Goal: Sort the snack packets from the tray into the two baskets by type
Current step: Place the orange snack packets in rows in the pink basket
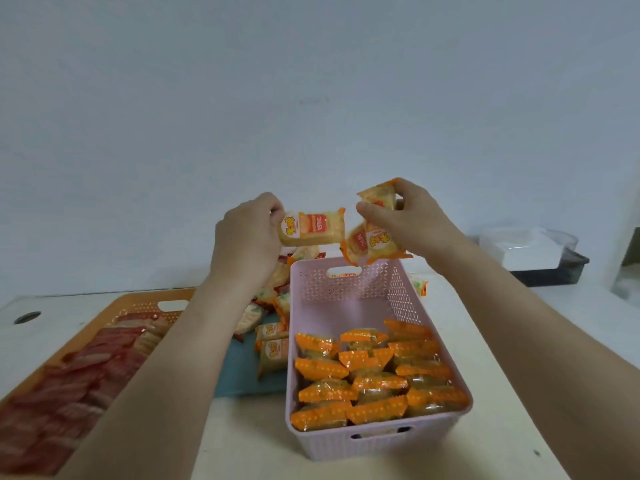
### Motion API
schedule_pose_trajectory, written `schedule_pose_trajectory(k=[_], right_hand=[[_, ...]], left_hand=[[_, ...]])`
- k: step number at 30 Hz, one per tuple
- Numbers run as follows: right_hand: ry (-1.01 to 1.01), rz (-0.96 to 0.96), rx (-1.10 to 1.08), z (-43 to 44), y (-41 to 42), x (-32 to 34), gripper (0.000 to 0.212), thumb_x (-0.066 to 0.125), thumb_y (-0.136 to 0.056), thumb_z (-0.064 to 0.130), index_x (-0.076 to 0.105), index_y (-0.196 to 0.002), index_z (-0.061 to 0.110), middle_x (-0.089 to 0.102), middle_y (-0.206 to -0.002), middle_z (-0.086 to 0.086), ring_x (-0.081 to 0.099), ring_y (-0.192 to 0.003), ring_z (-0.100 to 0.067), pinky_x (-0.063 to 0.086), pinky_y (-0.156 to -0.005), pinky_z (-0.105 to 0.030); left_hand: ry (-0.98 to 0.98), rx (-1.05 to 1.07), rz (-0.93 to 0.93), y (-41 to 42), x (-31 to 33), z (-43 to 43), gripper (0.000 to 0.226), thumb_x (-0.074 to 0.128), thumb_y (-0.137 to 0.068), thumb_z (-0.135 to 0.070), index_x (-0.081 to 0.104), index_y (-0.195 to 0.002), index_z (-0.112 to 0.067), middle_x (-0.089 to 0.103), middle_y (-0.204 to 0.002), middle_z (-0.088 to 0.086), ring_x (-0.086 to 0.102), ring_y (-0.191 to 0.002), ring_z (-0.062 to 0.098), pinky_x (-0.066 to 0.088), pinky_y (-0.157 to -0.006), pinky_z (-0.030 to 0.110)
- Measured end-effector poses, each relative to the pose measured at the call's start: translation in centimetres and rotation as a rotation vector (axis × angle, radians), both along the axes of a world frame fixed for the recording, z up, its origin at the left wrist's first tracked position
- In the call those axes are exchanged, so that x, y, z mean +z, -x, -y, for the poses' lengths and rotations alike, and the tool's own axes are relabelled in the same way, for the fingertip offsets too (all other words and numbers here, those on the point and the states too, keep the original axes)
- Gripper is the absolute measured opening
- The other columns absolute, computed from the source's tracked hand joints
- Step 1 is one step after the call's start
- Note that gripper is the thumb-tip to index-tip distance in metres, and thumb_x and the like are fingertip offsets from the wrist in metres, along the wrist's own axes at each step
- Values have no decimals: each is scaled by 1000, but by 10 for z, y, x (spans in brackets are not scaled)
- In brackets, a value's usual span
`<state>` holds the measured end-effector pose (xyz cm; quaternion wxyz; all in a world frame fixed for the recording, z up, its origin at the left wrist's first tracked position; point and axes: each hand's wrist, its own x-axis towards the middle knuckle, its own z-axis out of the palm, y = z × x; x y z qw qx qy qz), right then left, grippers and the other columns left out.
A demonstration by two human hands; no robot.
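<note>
A yellow-and-orange snack packet [311,227] is held in the air, pinched at one end between the thumb and curled fingers of the left hand [246,233]. Just beside it, a bunch of similar packets [375,237] is gripped by the right hand [412,216], whose thumb and fingers are closed round them. One packet sticks up above the thumb and the others hang below; their exact number cannot be told. Both hands are raised above the far end of a pink basket [346,289] with perforated walls and a handle slot.

The near half of this basket is filled with orange-edged packets [374,372] laid in overlapping rows, while its far half shows bare floor.

To the left of the pink basket, a blue-grey tray [239,375] is seen, partly covered by the left forearm. Loose packets [273,344] lie on it against the basket's left wall, and more are heaped further back, some marked with green and red. One more packet [419,285] is seen just past the basket's far right corner.

At the far left, an orange basket [104,318] holds red packets [69,386], blurred at the frame's edge.

Everything is set on a pale table [519,341] against a plain wall. A dark box [550,271] with a white object on it is placed at the far right.
</note>
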<state>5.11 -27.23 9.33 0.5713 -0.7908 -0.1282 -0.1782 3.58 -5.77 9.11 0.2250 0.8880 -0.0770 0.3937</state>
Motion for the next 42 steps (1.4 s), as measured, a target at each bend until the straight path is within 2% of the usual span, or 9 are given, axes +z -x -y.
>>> schedule_pose_trajectory(k=[5, 9, 13, 16, 23, 28, 31, 34, 42], right_hand=[[245, 49, -152, 1, 5, -7, 34, 63, -86, 49, 58, -104, 20, 66, -94, 5, 64, -88, -16, 53, -79, -35], [340, 22, -127, -6, 6, -25, 34, 55, -89, 54, 54, -99, 21, 61, -88, 7, 60, -85, -15, 44, -68, -29], [430, -19, -98, -10, 6, -40, 39, 51, -91, 56, 53, -95, 18, 59, -84, 6, 57, -81, -17, 39, -64, -28], [488, -34, -51, -14, 6, -48, 46, 50, -90, 58, 56, -98, 12, 65, -89, -1, 60, -84, -20, 47, -71, -35], [262, -398, 216, -16, 14, -46, 26, 54, -92, 34, 59, -112, 17, 69, -100, -7, 70, -88, -22, 59, -77, -37], [327, -334, 279, -17, 19, -50, 25, 63, -92, 30, 60, -99, 6, 66, -69, -14, 64, -54, -25, 52, -60, -36], [334, -321, 279, -17, 19, -54, 13, 62, -93, 23, 56, -90, 12, 65, -70, -25, 62, -62, -41, 52, -63, -43], [329, -332, 252, -17, 16, -57, 18, 64, -92, 20, 54, -100, 7, 68, -76, -27, 66, -70, -48, 56, -71, -52], [227, -97, 2, -8, 16, -48, 28, 78, -79, 28, 62, -96, 13, 65, -85, -4, 66, -82, -24, 55, -73, -40]], left_hand=[[-340, -91, -58, 21, -2, 15, 19, 48, -91, -1, 54, -106, -12, 45, -98, 7, 53, -69, 29, 48, -63, 44], [-258, -152, -354, 30, -12, 40, 17, 48, -95, -34, 47, -102, -19, 51, -89, 3, 46, -62, 17, 40, -55, 33], [-291, -175, -471, 27, -30, 44, 38, 47, -96, -42, 51, -123, -17, 58, -122, 8, 56, -109, 27, 41, -82, 36], [-313, -229, -485, 30, -34, 37, 35, 46, -96, -40, 56, -122, -18, 63, -116, 3, 58, -106, 22, 41, -81, 31], [-247, -220, -429, 25, -41, 20, 23, 48, -96, -37, 57, -96, -16, 53, -85, -11, 51, -84, 12, 40, -68, 28], [-270, -321, -344, 23, -49, 17, 13, 64, -90, -17, 69, -101, -21, 62, -99, -1, 60, -90, 17, 46, -74, 27], [-104, -311, -481, 23, -46, 17, 33, 77, -79, -18, 65, -107, -31, 64, -107, -6, 59, -81, 9, 46, -69, 22], [-282, -276, -554, 21, -44, 24, 47, 80, -76, -18, 60, -117, -29, 62, -116, -5, 57, -90, 10, 41, -63, 17], [-277, -210, -373, 20, -25, 15, 37, 70, -78, -3, 69, -107, -27, 68, -107, 1, 60, -101, 20, 52, -82, 37]])
